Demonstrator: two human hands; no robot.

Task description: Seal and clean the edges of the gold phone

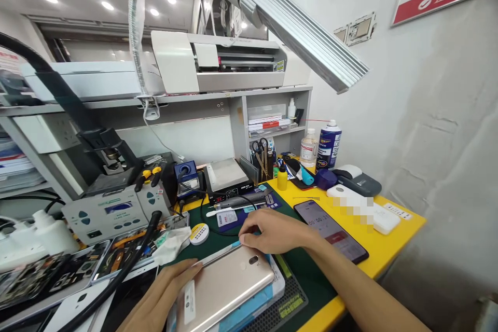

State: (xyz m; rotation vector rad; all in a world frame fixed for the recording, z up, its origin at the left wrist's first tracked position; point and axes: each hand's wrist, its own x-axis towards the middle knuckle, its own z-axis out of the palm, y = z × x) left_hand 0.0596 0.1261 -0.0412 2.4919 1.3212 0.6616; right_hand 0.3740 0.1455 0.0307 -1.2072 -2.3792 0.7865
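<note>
A gold smartphone (225,285) lies back side up, with a white sticker (189,301) near its lower left end. Beneath it are a pale tray-like piece (278,286) and a light blue layer (249,305). My left hand (163,290) rests along the phone's left side, fingers stretched out and tips touching its edge; the thumb is hidden. At the phone's far edge my right hand (270,229) is closed, thumb and index finger pressed together. Whatever small thing sits between those fingertips, if any, cannot be made out. A bit of blue shows beside them.
On the right, a dark phone (330,231) with a lit timer lies on the yellow tabletop (404,223). A hot-air station (112,212), its black hose (128,264) and trays of phone parts (128,249) crowd the left. A lamp (303,26) hangs overhead.
</note>
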